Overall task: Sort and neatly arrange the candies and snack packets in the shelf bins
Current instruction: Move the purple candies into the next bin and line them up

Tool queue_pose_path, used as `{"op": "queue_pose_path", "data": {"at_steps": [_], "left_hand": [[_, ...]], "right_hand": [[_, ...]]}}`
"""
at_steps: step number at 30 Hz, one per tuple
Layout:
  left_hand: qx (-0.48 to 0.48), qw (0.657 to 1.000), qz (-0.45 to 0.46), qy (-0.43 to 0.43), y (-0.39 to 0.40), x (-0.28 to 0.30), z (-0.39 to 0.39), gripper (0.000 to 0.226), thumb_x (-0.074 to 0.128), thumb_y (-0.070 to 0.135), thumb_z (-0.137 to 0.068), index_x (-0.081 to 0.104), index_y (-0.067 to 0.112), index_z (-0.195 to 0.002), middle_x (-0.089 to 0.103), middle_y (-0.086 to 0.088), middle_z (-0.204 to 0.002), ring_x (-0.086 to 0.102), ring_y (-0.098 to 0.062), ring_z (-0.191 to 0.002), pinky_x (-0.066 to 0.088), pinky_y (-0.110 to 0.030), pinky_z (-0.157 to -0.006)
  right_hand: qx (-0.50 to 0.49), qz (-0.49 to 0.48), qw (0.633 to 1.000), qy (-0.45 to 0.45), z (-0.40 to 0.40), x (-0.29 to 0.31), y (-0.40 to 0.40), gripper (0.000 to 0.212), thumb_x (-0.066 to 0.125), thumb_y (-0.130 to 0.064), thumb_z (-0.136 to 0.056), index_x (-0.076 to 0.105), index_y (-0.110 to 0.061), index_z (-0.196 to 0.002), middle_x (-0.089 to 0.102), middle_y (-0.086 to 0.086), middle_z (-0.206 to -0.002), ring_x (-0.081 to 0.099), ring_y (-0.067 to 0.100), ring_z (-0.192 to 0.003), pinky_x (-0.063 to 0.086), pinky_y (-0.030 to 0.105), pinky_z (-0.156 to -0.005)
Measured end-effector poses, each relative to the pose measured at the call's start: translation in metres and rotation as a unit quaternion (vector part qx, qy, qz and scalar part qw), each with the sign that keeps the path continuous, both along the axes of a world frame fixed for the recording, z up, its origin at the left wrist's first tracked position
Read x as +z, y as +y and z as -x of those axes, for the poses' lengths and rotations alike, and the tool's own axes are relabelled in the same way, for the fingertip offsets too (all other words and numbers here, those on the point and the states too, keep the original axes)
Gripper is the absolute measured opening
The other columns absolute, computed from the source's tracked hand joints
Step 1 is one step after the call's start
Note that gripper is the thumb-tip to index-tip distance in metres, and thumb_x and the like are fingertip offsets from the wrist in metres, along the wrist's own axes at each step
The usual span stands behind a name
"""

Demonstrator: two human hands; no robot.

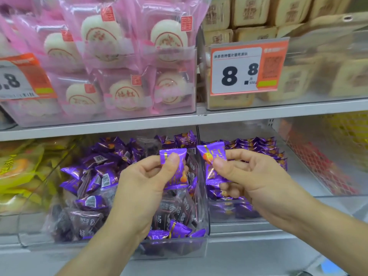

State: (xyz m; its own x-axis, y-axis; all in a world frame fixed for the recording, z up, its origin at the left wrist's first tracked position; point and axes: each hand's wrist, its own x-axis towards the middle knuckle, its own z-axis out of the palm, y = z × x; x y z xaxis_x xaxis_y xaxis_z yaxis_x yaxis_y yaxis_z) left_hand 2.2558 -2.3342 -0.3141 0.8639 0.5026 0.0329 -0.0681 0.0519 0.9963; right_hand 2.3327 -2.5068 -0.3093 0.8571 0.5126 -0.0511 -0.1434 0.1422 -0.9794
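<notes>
My left hand (pixel 147 182) pinches an upright purple candy packet (pixel 175 176) between thumb and fingers, above a clear bin (pixel 175 250) filled with a jumble of purple and dark see-through packets. My right hand (pixel 253 176) pinches a second purple packet (pixel 212 156) of the same kind, just right of the bin's clear divider wall (pixel 201 196). Behind my right hand, a second clear bin (pixel 235 221) holds purple packets (pixel 264 148) standing in neat rows. The two held packets are a small gap apart.
Yellow snack bags (pixel 22 172) fill the bin at the left. A red-patterned bin (pixel 318 166) stands at the right. The upper shelf (pixel 179 120) carries pink-wrapped round cakes (pixel 119 56), tan biscuit packs (pixel 249 16) and an 8.8 price tag (pixel 247 66).
</notes>
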Motion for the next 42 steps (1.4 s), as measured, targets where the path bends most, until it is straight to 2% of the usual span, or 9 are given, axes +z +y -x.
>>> {"op": "queue_pose_path", "data": {"at_steps": [5,8,12,18,24,29,32,38,42], "left_hand": [[0.031,0.999,-0.025,-0.033,-0.017,0.005,0.000,0.034,0.073,0.041,-0.066,0.080,0.016,-0.088,0.077,-0.007,-0.084,0.073,-0.017,-0.071,0.050,-0.032,-0.069],[0.024,0.998,0.022,-0.060,-0.025,0.004,-0.004,0.035,0.077,0.033,-0.063,0.080,0.010,-0.089,0.077,-0.012,-0.089,0.074,-0.032,-0.087,0.061,-0.037,-0.077],[-0.025,0.996,0.058,-0.055,-0.040,0.005,-0.006,0.032,0.065,0.031,-0.080,0.077,0.003,-0.091,0.076,-0.017,-0.091,0.074,-0.032,-0.088,0.061,-0.034,-0.080],[-0.051,0.992,0.099,-0.054,-0.051,0.010,-0.007,0.035,0.056,0.028,-0.090,0.074,-0.002,-0.090,0.076,-0.017,-0.087,0.075,-0.024,-0.079,0.058,-0.022,-0.063],[-0.086,0.989,0.109,-0.052,-0.062,0.012,-0.010,0.044,0.050,0.036,-0.094,0.073,-0.001,-0.095,0.076,-0.017,-0.090,0.075,-0.026,-0.084,0.061,-0.028,-0.069],[-0.121,0.987,0.066,-0.081,-0.067,0.011,-0.014,0.053,0.064,0.051,-0.082,0.075,0.001,-0.096,0.075,-0.018,-0.099,0.073,-0.032,-0.095,0.059,-0.038,-0.084],[-0.127,0.986,0.035,-0.103,-0.071,0.008,-0.016,0.037,0.070,0.040,-0.082,0.077,0.005,-0.093,0.076,-0.016,-0.095,0.073,-0.031,-0.093,0.059,-0.037,-0.084],[-0.131,0.987,-0.023,-0.092,-0.077,-0.002,-0.024,0.028,0.060,0.031,-0.089,0.079,0.010,-0.091,0.077,-0.010,-0.094,0.072,-0.033,-0.096,0.056,-0.041,-0.089],[-0.125,0.976,-0.156,-0.083,-0.082,-0.011,-0.029,0.029,0.058,0.041,-0.091,0.080,0.023,-0.086,0.073,0.009,-0.104,0.066,-0.013,-0.107,0.050,-0.034,-0.097]], "right_hand": [[0.010,-0.027,0.998,-0.048,0.003,0.000,-0.006,0.044,0.079,-0.026,-0.060,0.069,-0.007,-0.098,0.072,0.010,-0.076,0.058,0.016,-0.053,0.050,0.023,-0.051],[0.012,-0.037,0.995,-0.087,0.005,-0.001,-0.010,0.039,0.076,-0.020,-0.067,0.070,-0.007,-0.103,0.072,0.009,-0.079,0.061,0.015,-0.056,0.052,0.025,-0.053],[-0.011,-0.014,0.990,-0.139,0.000,-0.001,-0.019,0.042,0.080,-0.021,-0.064,0.070,-0.009,-0.103,0.072,0.016,-0.085,0.062,0.020,-0.065,0.051,0.026,-0.055],[-0.036,-0.015,0.985,-0.166,-0.007,-0.003,-0.032,0.036,0.084,-0.024,-0.055,0.069,-0.011,-0.084,0.075,0.008,-0.079,0.065,0.017,-0.066,0.051,0.021,-0.055],[-0.039,0.009,0.972,-0.231,-0.006,-0.005,-0.038,0.026,0.085,-0.026,-0.060,0.074,-0.018,-0.083,0.073,-0.003,-0.079,0.059,0.015,-0.066,0.053,0.028,-0.060],[-0.053,0.013,0.966,-0.252,-0.011,-0.008,-0.043,0.038,0.087,-0.048,-0.062,0.074,-0.021,-0.086,0.072,-0.004,-0.082,0.057,0.019,-0.068,0.052,0.050,-0.065],[-0.070,0.027,0.962,-0.262,-0.015,-0.009,-0.048,0.046,0.087,-0.058,-0.056,0.073,-0.025,-0.085,0.072,-0.003,-0.081,0.060,0.020,-0.072,0.051,0.054,-0.068],[0.009,0.066,0.971,-0.231,-0.027,-0.005,-0.065,0.061,0.091,-0.028,-0.056,0.066,-0.018,-0.110,0.072,0.004,-0.106,0.068,0.035,-0.095,0.058,0.048,-0.082],[0.093,0.098,0.959,-0.250,-0.039,0.002,-0.081,0.048,0.088,-0.020,-0.061,0.072,-0.016,-0.107,0.074,0.006,-0.097,0.067,0.027,-0.085,0.056,0.044,-0.078]]}}
